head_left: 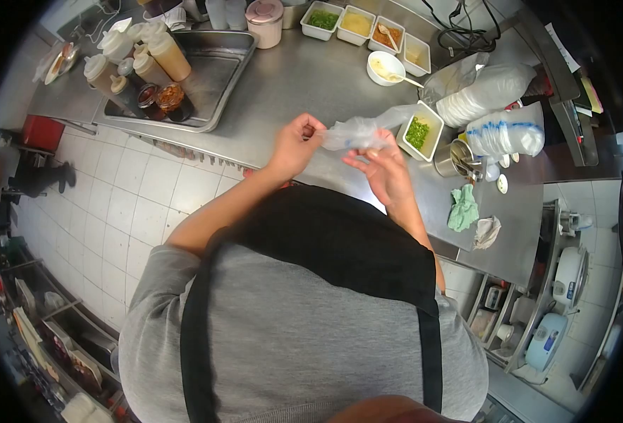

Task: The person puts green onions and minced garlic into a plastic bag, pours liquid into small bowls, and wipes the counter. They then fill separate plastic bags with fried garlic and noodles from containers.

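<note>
A clear plastic bag is stretched between my hands over the front part of the steel counter. My left hand pinches its left end between thumb and fingers. My right hand is at the bag's right part, thumb and fingers curled around the plastic. The bag's loose end trails toward a white container of chopped greens, just right of my right hand. Behind the bag stands a white bowl with a spoon in it.
A metal tray with squeeze bottles and jars stands at the left. Several containers line the counter's back edge. Stacked cups, a metal pot and a green cloth are at the right. Another person is far left.
</note>
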The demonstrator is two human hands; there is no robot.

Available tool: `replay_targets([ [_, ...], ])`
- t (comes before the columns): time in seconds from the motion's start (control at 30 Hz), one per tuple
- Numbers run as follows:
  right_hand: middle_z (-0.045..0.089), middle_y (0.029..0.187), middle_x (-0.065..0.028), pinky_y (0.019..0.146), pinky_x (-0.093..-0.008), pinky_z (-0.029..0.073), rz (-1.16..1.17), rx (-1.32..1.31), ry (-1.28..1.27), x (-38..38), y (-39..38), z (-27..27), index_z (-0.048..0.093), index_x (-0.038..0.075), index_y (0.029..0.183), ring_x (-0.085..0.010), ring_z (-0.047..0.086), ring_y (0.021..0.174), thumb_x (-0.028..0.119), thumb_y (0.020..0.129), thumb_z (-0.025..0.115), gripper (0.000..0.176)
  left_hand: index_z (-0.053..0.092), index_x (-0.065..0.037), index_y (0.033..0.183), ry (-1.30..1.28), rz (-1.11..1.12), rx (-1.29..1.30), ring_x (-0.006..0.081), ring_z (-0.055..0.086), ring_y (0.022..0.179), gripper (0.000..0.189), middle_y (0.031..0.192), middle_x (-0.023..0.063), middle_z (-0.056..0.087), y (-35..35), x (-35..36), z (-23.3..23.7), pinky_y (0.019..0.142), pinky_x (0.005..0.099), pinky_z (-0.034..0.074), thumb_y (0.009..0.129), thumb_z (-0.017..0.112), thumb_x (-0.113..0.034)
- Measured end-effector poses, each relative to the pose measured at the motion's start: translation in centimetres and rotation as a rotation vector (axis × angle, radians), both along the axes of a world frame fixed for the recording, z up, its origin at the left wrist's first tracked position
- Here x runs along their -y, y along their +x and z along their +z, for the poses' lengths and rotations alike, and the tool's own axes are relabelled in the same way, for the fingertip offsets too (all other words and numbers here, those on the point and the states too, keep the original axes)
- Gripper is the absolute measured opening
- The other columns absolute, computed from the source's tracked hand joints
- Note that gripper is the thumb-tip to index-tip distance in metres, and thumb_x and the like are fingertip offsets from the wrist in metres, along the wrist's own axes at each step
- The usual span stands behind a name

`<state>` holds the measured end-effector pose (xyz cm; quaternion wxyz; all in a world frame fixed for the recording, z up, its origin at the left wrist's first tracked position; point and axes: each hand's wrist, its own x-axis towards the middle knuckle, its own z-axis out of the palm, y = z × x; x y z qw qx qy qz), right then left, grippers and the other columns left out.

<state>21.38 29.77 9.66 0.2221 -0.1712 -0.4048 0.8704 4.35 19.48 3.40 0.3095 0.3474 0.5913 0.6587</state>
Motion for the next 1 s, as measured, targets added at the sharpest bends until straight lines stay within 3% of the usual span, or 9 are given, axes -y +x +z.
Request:
replay_targets([
  [0.1,0.048,0.121,-0.0115,0.084,-0.0398,0.047,-0.405,0.495,1.027,1.4,-0.3,0.7,0.045,0.010,0.124,-0.0241,0.053,0.105,0.020,0.066,0.084,0.070,0.056,-0.003,0.087,-0.052,-0.020,-0.045,0.0073,0.059,0.074,0.008,0.082,0.0022,0.064,1.0,0.4,1.8,0.067,0.0240,0.047,0.085,0.063,-0.003],
  [0.33,0.040,0.129,-0.0149,0.083,-0.0406,0.045,-0.750,0.331,1.510,2.9,-0.7,3.4,0.046,0.015,0.131,-0.0321,0.047,0.113,0.018,0.061,0.085,0.080,0.055,-0.002,0.083,-0.093,-0.003,-0.372,0.0055,0.057,0.069,0.009,0.079,0.0002,0.061,1.8,1.2,2.9,0.062,0.0212,0.047,0.086,0.063,-0.002],
  [0.57,0.060,0.090,-0.0120,0.069,-0.0318,0.049,-0.419,0.749,1.165,-2.5,-0.6,-5.7,0.058,0.006,0.096,-0.0214,0.059,0.077,0.000,0.070,0.064,0.028,0.050,-0.005,0.093,0.142,-0.460,0.304,0.0076,0.057,0.076,0.011,0.083,0.0015,0.060,2.0,1.8,3.6,0.072,0.0227,0.045,0.089,0.059,-0.001],
  [0.67,0.060,0.091,-0.0098,0.069,-0.0306,0.048,-0.522,0.602,1.231,-3.2,-1.1,-8.7,0.055,0.008,0.108,-0.0194,0.058,0.080,-0.003,0.074,0.058,0.036,0.049,-0.007,0.097,0.025,-0.525,0.107,0.0111,0.058,0.078,0.017,0.081,0.0010,0.057,1.7,2.0,3.4,0.073,0.0281,0.045,0.087,0.059,0.000],
  [0.8,0.060,0.090,-0.0082,0.069,-0.0298,0.048,-0.052,0.082,0.045,-0.2,-1.2,-4.6,0.040,0.010,0.130,-0.0167,0.058,0.081,-0.009,0.077,0.054,0.058,0.048,-0.009,0.105,-0.344,0.026,-0.406,0.0150,0.059,0.072,0.033,0.080,0.0038,0.060,-0.3,2.0,2.3,0.069,0.0305,0.047,0.080,0.068,-0.002],
  [0.87,0.060,0.091,-0.0087,0.071,-0.0295,0.048,0.127,-0.123,-0.287,1.1,-1.4,-2.4,0.032,0.011,0.138,-0.0157,0.058,0.083,-0.011,0.078,0.053,0.067,0.047,-0.011,0.108,-0.206,0.175,-0.220,0.0157,0.058,0.070,0.039,0.079,0.0042,0.059,-1.6,1.1,-0.9,0.065,0.0303,0.046,0.077,0.068,0.000],
  [0.9,0.060,0.091,-0.0095,0.071,-0.0295,0.048,0.054,0.091,0.024,1.0,-1.8,-3.0,0.031,0.011,0.139,-0.0159,0.058,0.083,-0.010,0.079,0.053,0.067,0.047,-0.012,0.110,-0.132,0.246,-0.131,0.0161,0.057,0.068,0.041,0.078,0.0045,0.058,-2.1,0.7,-1.7,0.063,0.0303,0.046,0.076,0.068,0.000],
  [0.97,0.061,0.091,-0.0111,0.073,-0.0294,0.048,-0.117,0.497,0.658,-0.1,-2.1,-5.4,0.030,0.010,0.140,-0.0162,0.059,0.083,-0.008,0.081,0.053,0.066,0.045,-0.014,0.115,-0.014,-0.137,0.375,0.0125,0.054,0.069,0.050,0.076,0.0016,0.055,-1.2,1.1,0.8,0.060,0.0271,0.041,0.074,0.071,-0.002],
  [1.0,0.062,0.090,-0.0109,0.073,-0.0292,0.048,-0.215,0.497,0.682,-0.8,-2.2,-6.6,0.030,0.009,0.140,-0.0164,0.059,0.082,-0.007,0.082,0.054,0.064,0.044,-0.015,0.118,0.053,-0.334,0.627,0.0107,0.053,0.069,0.054,0.074,0.0002,0.053,-0.6,1.4,1.9,0.058,0.0255,0.039,0.074,0.072,-0.003],
])
